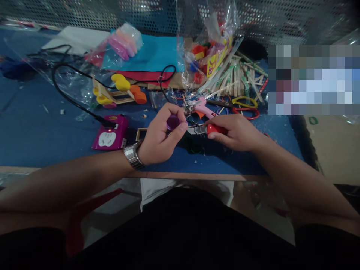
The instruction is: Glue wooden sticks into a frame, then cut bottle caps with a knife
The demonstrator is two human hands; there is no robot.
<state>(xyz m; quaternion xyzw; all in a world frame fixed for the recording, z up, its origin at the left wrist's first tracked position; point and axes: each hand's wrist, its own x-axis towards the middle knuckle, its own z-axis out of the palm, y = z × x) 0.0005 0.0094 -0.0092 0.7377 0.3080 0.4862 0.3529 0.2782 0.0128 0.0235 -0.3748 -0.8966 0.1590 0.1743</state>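
Observation:
My left hand (163, 137) is closed, thumb against fingers, around a round purple piece (173, 122) that looks like a bottle cap. My right hand (239, 131) grips a red-handled utility knife (213, 129). The knife's metal end points left and reaches close to my left thumb and the purple piece; I cannot tell whether the blade touches it. Just beyond both hands lies a pink glue gun (204, 108). A small wooden-stick frame (138, 134) shows partly behind my left wrist. Dark green round pieces (194, 145) lie in shadow below the knife.
A magenta power socket box (111, 135) with a black cable stands at left. Behind it sits a stick model (123, 98) with yellow and orange caps. Scissors (247, 112), a pile of sticks (234, 80) and a clear bag (208, 45) of colourful pieces lie farther back.

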